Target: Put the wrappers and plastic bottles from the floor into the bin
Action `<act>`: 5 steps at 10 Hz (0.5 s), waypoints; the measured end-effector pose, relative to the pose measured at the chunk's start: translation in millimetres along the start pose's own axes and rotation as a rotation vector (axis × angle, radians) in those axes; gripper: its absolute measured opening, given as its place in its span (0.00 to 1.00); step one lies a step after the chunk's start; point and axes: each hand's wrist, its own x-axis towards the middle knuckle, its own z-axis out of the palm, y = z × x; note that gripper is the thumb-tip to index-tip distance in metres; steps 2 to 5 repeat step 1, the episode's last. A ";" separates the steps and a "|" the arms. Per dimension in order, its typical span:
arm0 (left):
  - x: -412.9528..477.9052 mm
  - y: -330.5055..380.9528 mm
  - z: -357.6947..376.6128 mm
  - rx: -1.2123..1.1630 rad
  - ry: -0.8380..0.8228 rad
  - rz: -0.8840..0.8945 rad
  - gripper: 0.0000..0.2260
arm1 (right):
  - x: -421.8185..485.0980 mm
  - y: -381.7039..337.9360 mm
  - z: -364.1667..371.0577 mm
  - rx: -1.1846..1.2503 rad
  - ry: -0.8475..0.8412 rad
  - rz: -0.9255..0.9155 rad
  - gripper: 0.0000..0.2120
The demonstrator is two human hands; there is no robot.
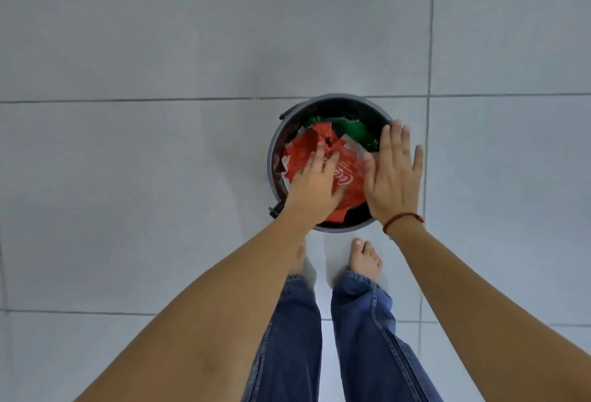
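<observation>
A round dark grey bin (275,145) stands on the tiled floor just ahead of my feet. Inside it lie crumpled red wrappers (347,174) with white lettering, and a green wrapper (355,131) toward the far side. My left hand (315,182) lies flat on the red wrappers, fingers spread, palm down. My right hand (395,171) hovers flat over the bin's right side, fingers extended and apart, with a red string bracelet on its wrist. Neither hand grips anything. No bottle is visible; the bin's lower contents are hidden.
Pale grey floor tiles (160,177) with dark grout lines surround the bin. My bare feet (364,259) and blue jeans (361,337) are directly below the bin. A small black handle lug (275,209) sticks out at the bin's near left.
</observation>
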 end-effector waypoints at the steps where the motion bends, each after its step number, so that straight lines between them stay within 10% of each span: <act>1: -32.5 1.8 -41.0 0.139 0.184 0.010 0.31 | -13.7 -20.7 -42.4 0.019 0.014 -0.034 0.28; 5: -32.5 1.8 -41.0 0.139 0.184 0.010 0.31 | -13.7 -20.7 -42.4 0.019 0.014 -0.034 0.28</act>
